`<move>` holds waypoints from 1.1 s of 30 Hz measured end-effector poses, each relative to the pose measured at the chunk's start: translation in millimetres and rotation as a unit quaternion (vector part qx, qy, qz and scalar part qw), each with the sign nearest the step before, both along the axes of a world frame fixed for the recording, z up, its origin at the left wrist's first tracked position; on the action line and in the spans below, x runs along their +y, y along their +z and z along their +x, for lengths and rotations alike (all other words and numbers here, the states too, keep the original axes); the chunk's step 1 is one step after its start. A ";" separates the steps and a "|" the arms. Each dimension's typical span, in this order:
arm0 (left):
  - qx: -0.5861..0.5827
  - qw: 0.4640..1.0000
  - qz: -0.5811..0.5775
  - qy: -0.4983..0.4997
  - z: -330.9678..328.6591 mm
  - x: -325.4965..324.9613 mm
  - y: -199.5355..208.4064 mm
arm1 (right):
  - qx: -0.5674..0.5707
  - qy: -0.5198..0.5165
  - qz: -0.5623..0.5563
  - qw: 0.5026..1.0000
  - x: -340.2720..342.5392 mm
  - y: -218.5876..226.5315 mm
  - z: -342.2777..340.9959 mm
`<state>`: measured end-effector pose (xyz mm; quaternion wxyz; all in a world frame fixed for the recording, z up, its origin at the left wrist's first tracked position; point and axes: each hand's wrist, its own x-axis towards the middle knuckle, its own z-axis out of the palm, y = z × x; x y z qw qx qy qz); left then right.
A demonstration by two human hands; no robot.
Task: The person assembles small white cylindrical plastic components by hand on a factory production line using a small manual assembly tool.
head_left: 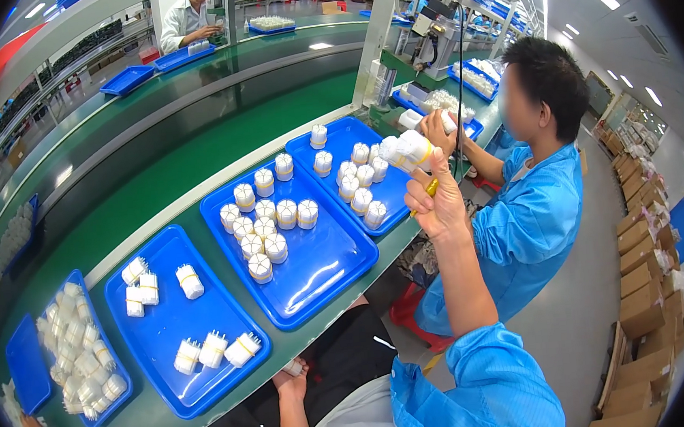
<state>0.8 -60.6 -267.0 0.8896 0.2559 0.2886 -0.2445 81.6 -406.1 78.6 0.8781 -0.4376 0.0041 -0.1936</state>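
Note:
My right hand is raised beyond the tray edge, closed around white cylindrical pieces with a yellow band. A small yellow object shows between its fingers; its kind is unclear. Low at the bench's front edge, my left hand has curled fingers around something white, mostly hidden. The nearest tray to it is a blue one with several white banded cylinders, some with pins pointing up. Another blue tray holds several upright white cylinders, and a third lies below my right hand with more.
A tray of jumbled white pieces stands at the left, beside a small blue tray. Close on my right sits a co-worker in a blue jacket, near a bench machine. A green conveyor belt runs behind the trays.

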 end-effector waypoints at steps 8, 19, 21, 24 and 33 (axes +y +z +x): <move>0.003 1.000 -0.005 0.004 -0.5 0.7 -3.4 | 0.007 -0.012 -0.022 1.000 -6.1 -1.0 1.4; 0.000 1.000 -0.005 0.002 1.2 0.9 -8.2 | 0.007 -0.013 -0.016 1.000 -6.3 2.0 1.6; -0.002 1.000 -0.012 0.007 2.2 4.3 -10.3 | -0.004 -0.004 -0.010 1.000 -8.2 -4.3 6.0; 0.005 1.000 -0.016 0.002 0.2 3.3 -11.5 | -0.009 -0.007 0.006 1.000 -11.0 -7.7 3.3; 0.002 1.000 -0.012 -0.007 -3.6 2.0 -7.5 | 0.030 -0.085 -0.160 0.983 -23.6 -3.0 7.9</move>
